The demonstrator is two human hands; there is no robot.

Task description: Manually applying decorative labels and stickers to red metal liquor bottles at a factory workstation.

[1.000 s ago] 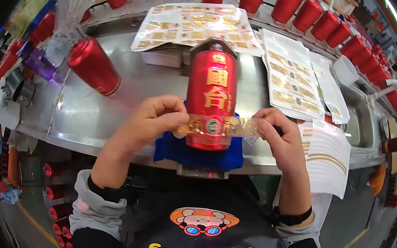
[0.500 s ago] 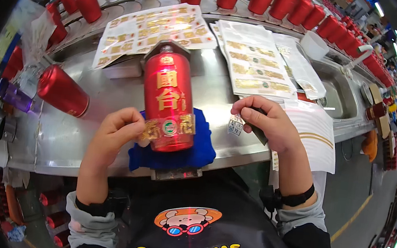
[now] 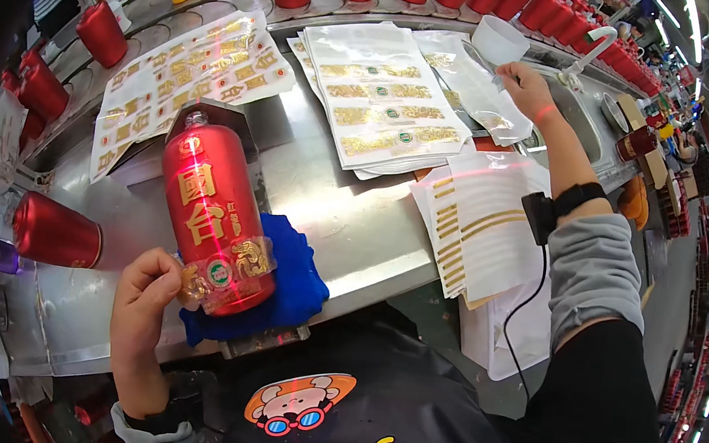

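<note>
A red bottle (image 3: 202, 178) with gold characters lies tilted on a blue cloth (image 3: 296, 276), its neck against a dark angular rest (image 3: 239, 125). Around its lower part runs a clear decal strip (image 3: 247, 257) with gold patterns and a green round mark. My left hand (image 3: 145, 290) is closed at the bottle's lower left side, pinching the loose end of that strip. Far to the right, my right hand (image 3: 526, 92) reaches over clear film sheets (image 3: 467, 81) beside a white plastic tub (image 3: 499, 41). Its fingers are pinched together; what they hold is too small to make out.
A gold decal sheet (image 3: 196, 72) and a stack of decal strips (image 3: 385, 107) lie behind the bottle. Striped sheets (image 3: 485, 228) overhang the table's right edge. A sink with a faucet (image 3: 588, 56) is at right. Another red bottle (image 3: 56, 229) lies left; more line the back.
My right hand has moved from beside the bottle to the far right, near the tub. The small silvery label it held no longer shows. My left hand keeps its pinch; the view has shifted right.
</note>
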